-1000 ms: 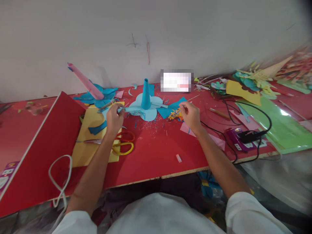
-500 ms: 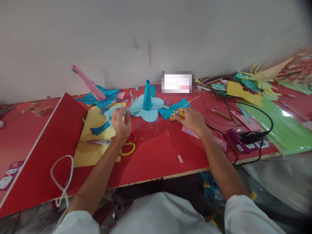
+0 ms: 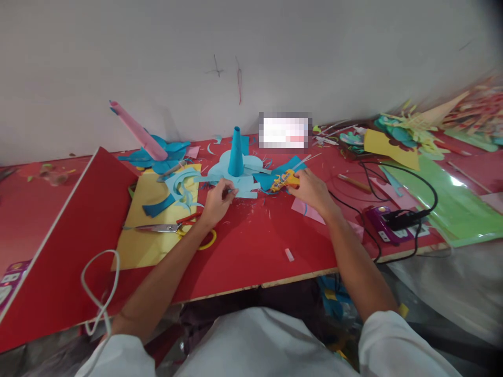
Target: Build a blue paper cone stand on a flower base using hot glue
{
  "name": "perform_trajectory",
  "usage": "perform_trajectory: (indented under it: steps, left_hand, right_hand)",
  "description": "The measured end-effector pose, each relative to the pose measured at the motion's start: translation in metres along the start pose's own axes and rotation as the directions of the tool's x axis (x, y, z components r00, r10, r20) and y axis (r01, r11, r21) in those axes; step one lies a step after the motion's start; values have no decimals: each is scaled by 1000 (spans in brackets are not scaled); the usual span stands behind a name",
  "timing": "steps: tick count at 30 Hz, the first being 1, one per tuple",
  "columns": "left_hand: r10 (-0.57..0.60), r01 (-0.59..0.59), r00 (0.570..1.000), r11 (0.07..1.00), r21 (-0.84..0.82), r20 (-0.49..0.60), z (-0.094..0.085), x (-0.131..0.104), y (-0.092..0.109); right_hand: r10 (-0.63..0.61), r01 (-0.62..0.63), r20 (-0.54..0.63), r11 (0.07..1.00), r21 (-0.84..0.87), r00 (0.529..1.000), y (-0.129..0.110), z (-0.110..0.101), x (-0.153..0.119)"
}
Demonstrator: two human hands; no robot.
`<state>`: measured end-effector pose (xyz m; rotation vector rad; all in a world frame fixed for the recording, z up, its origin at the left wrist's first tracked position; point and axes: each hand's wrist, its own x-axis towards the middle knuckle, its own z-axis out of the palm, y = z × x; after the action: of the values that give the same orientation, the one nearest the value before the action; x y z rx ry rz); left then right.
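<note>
My left hand pinches a pale blue paper piece with notched edges, in front of a blue paper cone. The cone stands upright on a pale blue petal-shaped paper base. To the right, my right hand is closed around what looks like an orange glue gun, its tip pointing left near a darker blue paper piece. My palm hides part of it. Red-and-yellow-handled scissors lie on a yellow sheet by my left forearm.
A pink paper cone on blue petals leans at the back left. Cut pale blue scraps lie left. A purple power strip with black cables is right, beside a green sheet. A red board slants at left.
My left hand has moved right from the scraps toward the cone, bringing the pale blue paper piece in front of it. My right hand stays nearly in place with the orange glue gun.
</note>
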<state>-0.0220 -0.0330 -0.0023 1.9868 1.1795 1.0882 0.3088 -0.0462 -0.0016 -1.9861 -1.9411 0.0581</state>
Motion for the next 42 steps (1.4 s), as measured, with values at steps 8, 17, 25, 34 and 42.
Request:
perform_trajectory:
  steps: [8, 17, 25, 34, 42]
  left_hand:
    - [79, -95, 991, 983, 156, 106, 3, 1, 2]
    - [121, -117, 992, 983, 138, -21, -1, 4, 3]
    - [121, -121, 993, 993, 13, -9, -3, 5, 7]
    - [11, 29, 984, 975, -219, 179, -8, 1, 14]
    - [41, 4, 976, 979, -204, 214, -8, 3, 16]
  right_hand:
    - [66, 18, -284, 958, 285, 956, 11, 12, 16]
    - [69, 40, -412, 967, 251, 909, -6, 11, 10]
    - [90, 8, -365, 966, 259, 927, -10, 22, 9]
    - [68, -7, -290, 979, 206, 955, -14, 26, 8]
    - [85, 1, -325, 966, 258, 942, -15, 24, 10]
